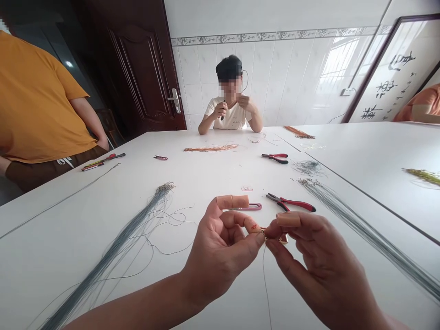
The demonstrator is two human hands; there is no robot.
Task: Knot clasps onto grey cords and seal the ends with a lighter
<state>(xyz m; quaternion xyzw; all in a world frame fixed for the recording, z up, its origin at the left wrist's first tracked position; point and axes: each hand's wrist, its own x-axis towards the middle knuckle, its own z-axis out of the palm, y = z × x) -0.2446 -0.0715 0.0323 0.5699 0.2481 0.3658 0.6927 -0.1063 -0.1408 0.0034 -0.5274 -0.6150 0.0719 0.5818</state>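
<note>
Holds a tiny gold-coloured metal fitting (264, 233) where the fingertips of the left hand (220, 250) and the right hand (325, 263) meet, over the near part of the white surface (220, 172). Closes the fingers of both hands to a narrow pinch there, with a thin grey cord (265, 279) hanging down from it. Lets a small red-and-gold piece (284, 239) show partly behind the right fingers; cannot tell whether gripped or lying. Wears tan finger wraps (233, 201) on both hands and shows a red mark on a left finger.

Just beyond the hands, has purple-pink thread snips (253, 206) lying partly behind the left fingers, beside red-and-black pliers (292, 203). Has a long bundle of grey-green cords (127, 236) slanting toward the near left, with loose strands curling beside the left hand, and a second grey-green bundle (360, 229) running along the right, below a dark cord tangle (310, 168).

Nearer the far edge, has another pair of red-and-black pliers (275, 158), small pink-handled snips (161, 157) and an orange cord bundle (213, 148). Near the left edge, has red-and-black hand tools (103, 162).

Across the far edge, faces a seated person in a black cap (229, 107), with a dark tool in hand; past the left edge, has a standing person in a mustard T-shirt (41, 101).
</note>
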